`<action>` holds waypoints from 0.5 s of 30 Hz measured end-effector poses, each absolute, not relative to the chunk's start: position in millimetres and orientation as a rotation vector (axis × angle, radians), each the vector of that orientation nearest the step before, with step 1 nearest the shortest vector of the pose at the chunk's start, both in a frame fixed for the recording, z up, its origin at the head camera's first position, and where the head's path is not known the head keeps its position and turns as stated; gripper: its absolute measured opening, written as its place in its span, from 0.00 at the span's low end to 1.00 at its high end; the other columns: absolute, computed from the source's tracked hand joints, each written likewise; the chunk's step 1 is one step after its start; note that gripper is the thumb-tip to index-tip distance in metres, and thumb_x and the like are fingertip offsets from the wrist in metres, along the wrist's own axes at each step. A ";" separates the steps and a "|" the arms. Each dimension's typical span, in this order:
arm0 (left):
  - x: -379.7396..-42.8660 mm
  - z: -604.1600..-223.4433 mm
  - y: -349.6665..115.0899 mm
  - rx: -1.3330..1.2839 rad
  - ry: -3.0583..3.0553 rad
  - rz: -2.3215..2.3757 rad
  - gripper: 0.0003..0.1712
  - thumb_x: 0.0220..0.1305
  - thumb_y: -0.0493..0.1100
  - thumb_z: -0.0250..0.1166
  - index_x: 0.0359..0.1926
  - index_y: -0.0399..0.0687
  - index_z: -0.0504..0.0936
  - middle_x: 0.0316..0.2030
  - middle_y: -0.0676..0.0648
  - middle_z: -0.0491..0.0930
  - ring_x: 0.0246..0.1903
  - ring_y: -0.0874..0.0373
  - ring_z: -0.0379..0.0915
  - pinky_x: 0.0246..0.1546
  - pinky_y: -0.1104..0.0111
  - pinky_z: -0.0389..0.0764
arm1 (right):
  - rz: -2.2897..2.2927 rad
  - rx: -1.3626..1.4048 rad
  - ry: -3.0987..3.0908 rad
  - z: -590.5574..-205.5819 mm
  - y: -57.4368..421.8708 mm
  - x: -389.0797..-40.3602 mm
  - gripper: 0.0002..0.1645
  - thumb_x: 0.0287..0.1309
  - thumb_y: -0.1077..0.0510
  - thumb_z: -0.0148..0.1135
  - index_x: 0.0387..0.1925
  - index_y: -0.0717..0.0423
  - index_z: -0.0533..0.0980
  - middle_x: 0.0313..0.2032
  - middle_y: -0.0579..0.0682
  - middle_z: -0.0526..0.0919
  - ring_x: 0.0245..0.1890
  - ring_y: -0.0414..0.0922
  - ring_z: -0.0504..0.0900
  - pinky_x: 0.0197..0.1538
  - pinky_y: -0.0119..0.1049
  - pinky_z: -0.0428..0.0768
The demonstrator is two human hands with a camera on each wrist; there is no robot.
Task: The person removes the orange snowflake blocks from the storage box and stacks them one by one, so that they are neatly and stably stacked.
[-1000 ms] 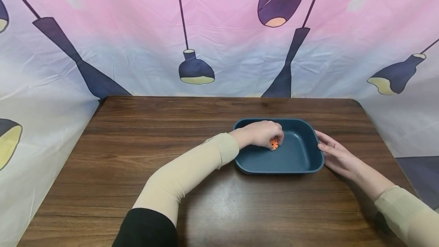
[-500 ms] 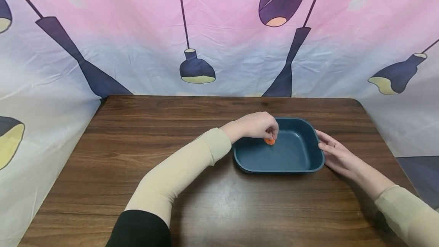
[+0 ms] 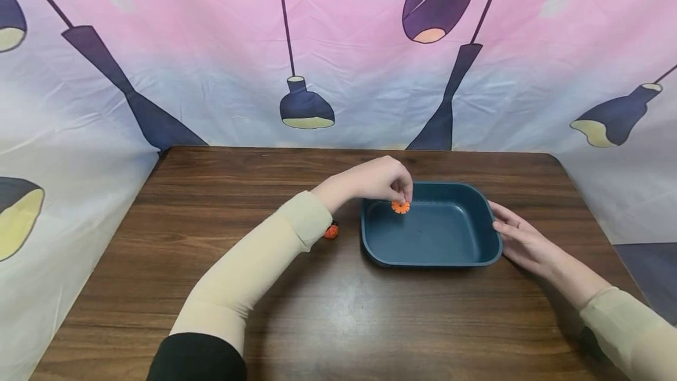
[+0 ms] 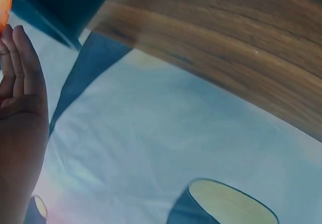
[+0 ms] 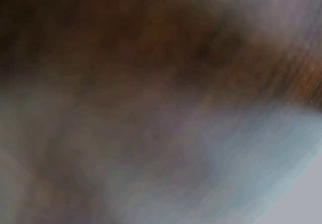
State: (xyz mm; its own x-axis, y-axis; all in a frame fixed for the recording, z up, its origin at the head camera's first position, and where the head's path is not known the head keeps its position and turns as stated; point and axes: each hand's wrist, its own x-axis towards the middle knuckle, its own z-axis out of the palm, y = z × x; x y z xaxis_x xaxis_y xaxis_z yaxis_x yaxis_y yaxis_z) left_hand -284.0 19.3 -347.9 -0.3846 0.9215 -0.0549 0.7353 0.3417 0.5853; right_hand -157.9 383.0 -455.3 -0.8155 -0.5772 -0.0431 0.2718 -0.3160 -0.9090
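Left hand (image 3: 378, 184) is pinching an orange flower-shaped piece (image 3: 400, 207) over the blue tray's (image 3: 489, 234) left wall; right hand (image 3: 520, 239), apparently spread, is touching its right rim.

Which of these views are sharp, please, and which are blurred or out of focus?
Head view: sharp and evenly lit, the left hand, orange piece and blue tray all crisp. Left wrist view: fairly clear, the hand's edge slightly soft. Right wrist view: wholly blurred, nothing recognisable.

Table (image 3: 222, 251): wood-grain top, smooth with a soft sheen. Tray (image 3: 478, 251): smooth dark teal plastic, slightly glossy. Backdrop (image 3: 211, 63): thin printed cloth, creased, matt. Sleeves (image 3: 254, 269): beige knit, matt
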 end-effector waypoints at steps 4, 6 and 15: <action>-287.3 -341.4 5.2 1.434 2.218 0.688 0.04 0.70 0.35 0.71 0.40 0.45 0.92 0.36 0.48 0.92 0.35 0.61 0.86 0.43 0.73 0.85 | -2.157 -0.406 1.399 -455.5 383.7 -157.8 0.33 0.85 0.65 0.31 0.76 0.36 0.68 0.68 0.37 0.79 0.64 0.35 0.82 0.63 0.33 0.83; -288.6 -338.3 -2.8 1.422 2.212 0.688 0.04 0.69 0.34 0.72 0.39 0.45 0.93 0.36 0.48 0.92 0.35 0.61 0.86 0.43 0.73 0.85 | -2.154 -0.407 1.406 -455.3 383.8 -157.8 0.33 0.85 0.65 0.31 0.76 0.36 0.68 0.68 0.37 0.79 0.63 0.35 0.82 0.62 0.33 0.83; -291.4 -329.1 -43.4 1.339 2.210 0.736 0.04 0.67 0.32 0.72 0.38 0.43 0.93 0.35 0.46 0.92 0.33 0.60 0.86 0.43 0.69 0.87 | -2.143 -0.411 1.425 -455.3 383.1 -157.2 0.33 0.85 0.65 0.31 0.77 0.36 0.67 0.69 0.37 0.79 0.64 0.35 0.82 0.63 0.33 0.83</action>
State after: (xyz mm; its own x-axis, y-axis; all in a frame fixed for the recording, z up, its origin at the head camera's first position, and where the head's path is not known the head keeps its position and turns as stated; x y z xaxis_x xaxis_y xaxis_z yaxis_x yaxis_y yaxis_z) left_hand -291.4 -43.4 -329.1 -0.4267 0.8986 -0.1022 0.6581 0.3860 0.6465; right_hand -157.2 383.1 -455.3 -0.8141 -0.5795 -0.0377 0.2590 -0.3041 -0.9168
